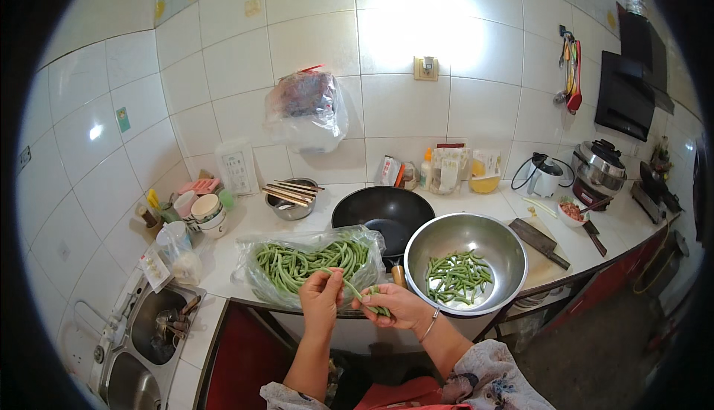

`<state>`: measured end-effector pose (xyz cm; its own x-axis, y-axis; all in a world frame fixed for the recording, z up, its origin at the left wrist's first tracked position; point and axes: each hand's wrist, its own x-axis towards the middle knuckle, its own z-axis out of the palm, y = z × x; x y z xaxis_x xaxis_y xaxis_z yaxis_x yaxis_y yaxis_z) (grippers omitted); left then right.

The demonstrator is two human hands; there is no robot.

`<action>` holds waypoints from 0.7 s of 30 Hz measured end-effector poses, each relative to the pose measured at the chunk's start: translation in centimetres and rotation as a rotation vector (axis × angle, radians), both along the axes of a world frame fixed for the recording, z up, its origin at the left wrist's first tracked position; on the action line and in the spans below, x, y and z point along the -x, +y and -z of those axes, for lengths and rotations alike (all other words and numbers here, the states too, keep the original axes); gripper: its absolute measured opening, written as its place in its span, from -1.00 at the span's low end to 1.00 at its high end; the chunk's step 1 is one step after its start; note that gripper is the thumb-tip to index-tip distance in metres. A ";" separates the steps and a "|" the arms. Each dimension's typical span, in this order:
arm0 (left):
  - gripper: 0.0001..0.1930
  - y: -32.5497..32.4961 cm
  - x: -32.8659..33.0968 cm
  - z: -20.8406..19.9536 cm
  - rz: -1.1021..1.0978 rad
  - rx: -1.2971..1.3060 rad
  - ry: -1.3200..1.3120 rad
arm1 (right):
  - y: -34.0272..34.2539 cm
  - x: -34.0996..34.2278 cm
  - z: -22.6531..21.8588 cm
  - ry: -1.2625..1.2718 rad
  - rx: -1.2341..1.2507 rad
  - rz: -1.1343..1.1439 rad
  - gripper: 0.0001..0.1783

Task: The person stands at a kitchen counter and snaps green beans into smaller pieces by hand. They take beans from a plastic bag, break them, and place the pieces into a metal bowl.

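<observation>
My left hand point(322, 297) pinches one end of a long green bean point(348, 286) in front of the bag. The bean's other end runs to my right hand point(398, 306), whose fingers are closed on it and on several short bean pieces point(382, 311). Behind my hands, a clear plastic bag point(247, 255) lies open, heaped with whole green beans point(297, 263). To the right stands a large steel bowl point(509, 250) with snapped bean pieces point(457, 276) in its bottom. My right wrist is just left of the bowl's rim.
A black wok point(383, 209) sits behind the bag and bowl, its wooden handle point(399, 275) pointing toward me. A cleaver point(541, 243) rests on a cutting board at the right. Chopsticks point(292, 193) lie across a small metal bowl. The double sink point(152, 328) is at the left.
</observation>
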<state>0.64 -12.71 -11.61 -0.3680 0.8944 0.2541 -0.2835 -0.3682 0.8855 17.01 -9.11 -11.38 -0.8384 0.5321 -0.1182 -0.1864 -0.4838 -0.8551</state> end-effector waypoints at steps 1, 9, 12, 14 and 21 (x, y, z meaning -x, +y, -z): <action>-0.87 0.0 0.0 0.0 0.024 0.003 -0.029 | -0.1 0.1 0.1 -0.008 -0.001 0.028 -0.83; -0.86 -0.7 -0.2 -0.1 -0.029 -0.132 0.125 | 0.7 0.2 1.3 0.050 0.020 0.136 -0.80; -0.86 -1.0 -0.4 0.0 -0.023 -0.158 0.154 | 0.4 0.5 0.7 -0.015 0.021 0.157 -0.80; -0.86 -1.0 -0.3 -0.1 -0.025 -0.154 0.146 | 0.2 0.6 0.4 -0.031 -0.014 0.149 -0.81; -0.87 -1.5 -1.2 -0.3 -0.312 -0.488 0.756 | 0.4 1.2 0.3 -0.206 -0.287 0.498 -0.82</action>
